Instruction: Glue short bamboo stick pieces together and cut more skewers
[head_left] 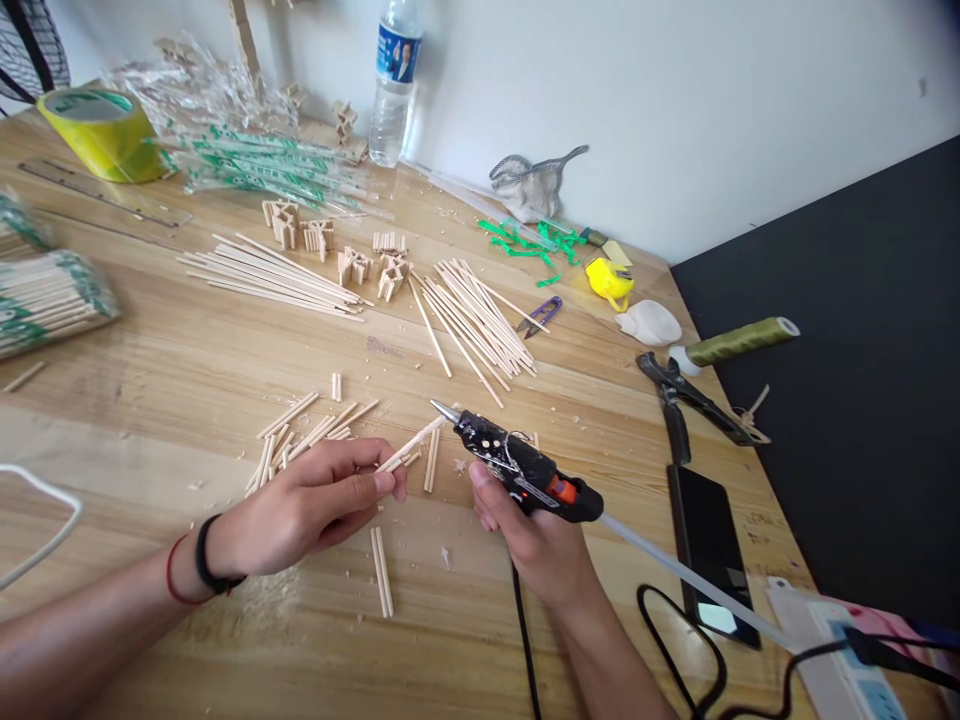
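Pinched between the thumb and fingers of my left hand [319, 495] is a wooden stick [412, 443], pointing up and to the right. My right hand [536, 540] is wrapped round a black hot glue gun [517, 462] with a long clear glue stick [675, 570] running out of its back. The gun's metal nozzle [445, 410] is at the far end of the held stick; whether they touch I cannot tell. Short cut sticks [319, 435] lie in a loose pile behind my left hand. A pair of sticks [381, 572] lies below it.
Long thin sticks [480, 325] and small wooden assemblies [352, 265] lie farther back. At right are purple snips [540, 316], a black cutter tool [675, 400], a phone [712, 550] and a power strip [855, 650] with black cables. A water bottle [391, 90] stands by the wall.
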